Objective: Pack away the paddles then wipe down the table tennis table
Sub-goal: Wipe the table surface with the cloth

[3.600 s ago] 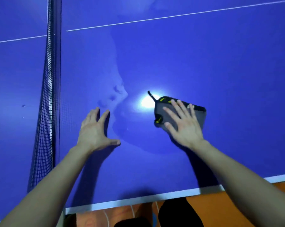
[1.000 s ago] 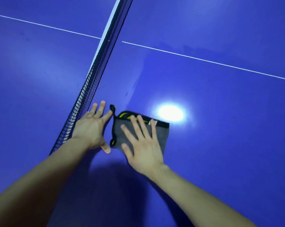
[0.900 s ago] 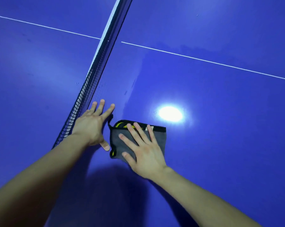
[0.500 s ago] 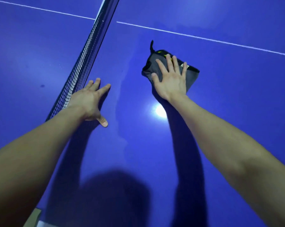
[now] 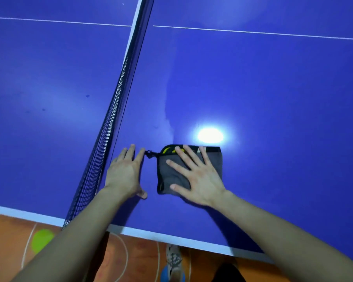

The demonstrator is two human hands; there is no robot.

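A folded grey cloth with black edging and yellow marks lies on the blue table tennis table, near its front edge. My right hand presses flat on the cloth with fingers spread. My left hand rests flat on the table just left of the cloth, between it and the net; its index fingertip reaches the cloth's black loop. No paddles are in view.
The black net runs from the near edge to the far side, left of my hands. The table's white front edge is close. On the orange floor below lie a green disc and my shoe.
My right hand has dragged the cloth from far out on the table back toward the front edge, close to my left hand. The left hand has stayed by the net.
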